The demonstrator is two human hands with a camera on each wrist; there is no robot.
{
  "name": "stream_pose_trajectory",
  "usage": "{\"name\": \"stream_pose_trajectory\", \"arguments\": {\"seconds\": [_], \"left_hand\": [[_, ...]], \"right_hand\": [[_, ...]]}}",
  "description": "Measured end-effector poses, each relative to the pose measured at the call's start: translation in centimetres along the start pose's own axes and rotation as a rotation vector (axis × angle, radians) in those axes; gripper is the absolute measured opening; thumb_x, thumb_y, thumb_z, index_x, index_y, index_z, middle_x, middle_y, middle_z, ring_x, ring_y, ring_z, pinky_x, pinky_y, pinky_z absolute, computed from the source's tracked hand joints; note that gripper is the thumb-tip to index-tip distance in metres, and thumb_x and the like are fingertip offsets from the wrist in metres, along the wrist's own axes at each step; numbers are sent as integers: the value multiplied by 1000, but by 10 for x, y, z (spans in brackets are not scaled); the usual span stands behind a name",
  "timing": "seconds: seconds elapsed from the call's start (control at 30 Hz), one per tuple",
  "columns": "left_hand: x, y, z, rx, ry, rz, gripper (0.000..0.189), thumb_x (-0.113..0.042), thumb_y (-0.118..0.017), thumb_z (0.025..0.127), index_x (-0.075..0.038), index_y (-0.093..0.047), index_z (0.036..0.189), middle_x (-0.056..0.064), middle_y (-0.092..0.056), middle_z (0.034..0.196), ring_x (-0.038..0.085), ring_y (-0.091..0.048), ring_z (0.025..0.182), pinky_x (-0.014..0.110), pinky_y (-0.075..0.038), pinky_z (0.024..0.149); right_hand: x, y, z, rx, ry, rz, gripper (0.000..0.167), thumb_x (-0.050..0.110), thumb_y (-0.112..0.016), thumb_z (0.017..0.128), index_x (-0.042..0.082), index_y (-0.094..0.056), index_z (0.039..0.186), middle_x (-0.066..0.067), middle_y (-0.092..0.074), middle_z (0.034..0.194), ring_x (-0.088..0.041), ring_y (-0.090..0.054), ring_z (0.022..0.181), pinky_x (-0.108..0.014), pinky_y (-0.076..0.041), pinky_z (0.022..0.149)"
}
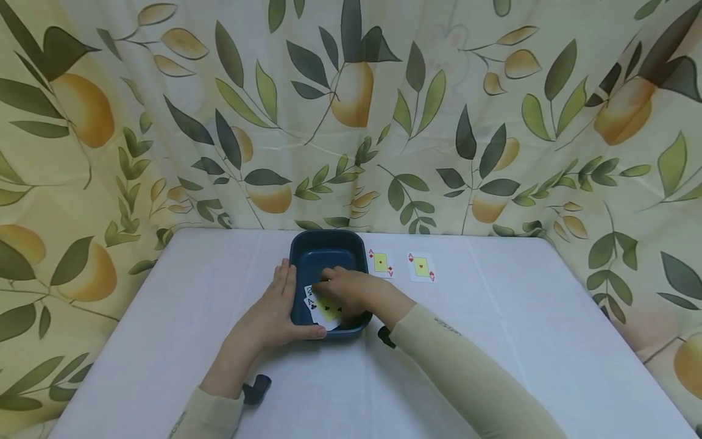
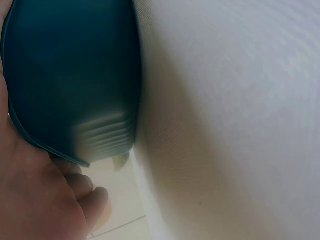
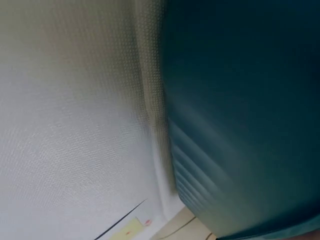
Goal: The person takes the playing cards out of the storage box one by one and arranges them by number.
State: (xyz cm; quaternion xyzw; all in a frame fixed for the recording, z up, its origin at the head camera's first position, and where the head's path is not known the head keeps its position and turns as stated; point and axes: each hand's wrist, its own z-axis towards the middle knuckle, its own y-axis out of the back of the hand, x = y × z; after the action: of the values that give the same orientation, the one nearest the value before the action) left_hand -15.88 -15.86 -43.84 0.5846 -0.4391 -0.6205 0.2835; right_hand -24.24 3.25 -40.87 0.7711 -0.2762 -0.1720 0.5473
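Left of centre in the frame, a person's left hand (image 1: 269, 317) rests against a dark blue tray (image 1: 327, 249), fingers straight along its left wall, thumb stretched out by the near corner. That tray stands on the white tabletop (image 1: 471, 329) around mid-frame, with overlapping playing cards (image 1: 327, 314), an ace of clubs among them, lying in its near half. From the lower right, the right hand (image 1: 356, 289) reaches in above them, fingers bent; I can't tell whether they pinch a card. Right of the tray lie the ace of diamonds (image 1: 381, 263), then the ace of hearts (image 1: 421, 267), both face up.
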Motion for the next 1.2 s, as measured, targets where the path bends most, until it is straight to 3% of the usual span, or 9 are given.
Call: {"name": "stream_pose_trajectory", "arguments": {"seconds": [0.3,0.5,0.63,0.97,1.2], "left_hand": [[-1,1,-1,9,-9,3,147,-88,-67,60,-4,0,160,11,13,167,31,3,154,56,-28,117],[0,0,-2,-1,-18,-12,146,-86,-70,61,-3,0,159,13,11,167,32,2,154,56,-28,117],[0,-1,-2,2,-12,-1,148,-91,-64,59,-5,0,160,12,13,167,32,2,154,57,-29,116],[1,-1,-1,-2,-6,2,147,-89,-67,60,-5,1,160,12,13,167,33,2,154,56,-27,117],[0,-2,-1,-11,-4,3,148,-90,-67,58,-4,-1,160,13,10,167,34,1,154,57,-29,116]], "right_hand": [[1,1,-2,-19,-24,1,81,38,-91,70,28,-54,141,1,-49,133,-15,-47,113,-32,-50,100],[-1,3,-5,-75,6,48,93,43,-91,68,22,-46,148,1,-49,143,-16,-49,122,-35,-46,107],[-3,6,-9,-104,17,53,99,46,-91,68,24,-43,151,1,-51,140,-15,-50,122,-34,-47,106],[-12,14,-21,-136,11,90,95,45,-92,66,23,-46,147,1,-49,143,-17,-47,127,-36,-42,111],[-19,19,-30,-152,6,118,99,42,-92,68,24,-41,151,0,-48,144,-19,-48,126,-39,-46,108]]}}
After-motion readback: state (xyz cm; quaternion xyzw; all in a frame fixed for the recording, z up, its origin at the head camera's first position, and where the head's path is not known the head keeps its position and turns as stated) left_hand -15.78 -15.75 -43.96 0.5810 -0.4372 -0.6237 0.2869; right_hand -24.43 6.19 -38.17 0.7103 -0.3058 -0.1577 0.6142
